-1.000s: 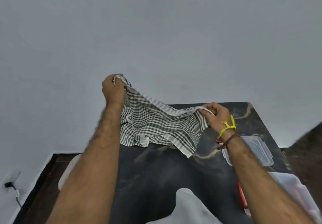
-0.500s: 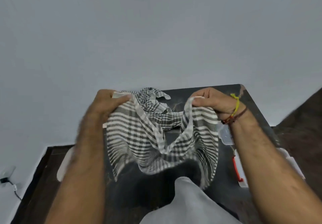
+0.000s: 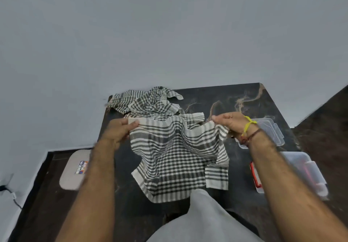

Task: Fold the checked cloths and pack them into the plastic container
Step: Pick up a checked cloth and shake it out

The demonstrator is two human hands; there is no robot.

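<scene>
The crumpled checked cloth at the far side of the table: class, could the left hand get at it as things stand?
Probably not at once. The left hand pinches a top corner of the spread checked cloth, as the right hand does. The crumpled cloth lies just beyond it with nothing between, so once it lets go the way looks free.

The scene is lit softly and evenly — no hard shadows are cast and no single source can be made out. The pale grey wall [image 3: 169, 34] is rendered flat and a little dim. Faint sheen is seen on the dark marbled bench [image 3: 235, 98]. Motion blur is visible along both forearms, and the clear plastic container [image 3: 308, 174] at the right edge is smeared. Straight edges are bent outward by the wide lens — most strongly toward the corners.
</scene>
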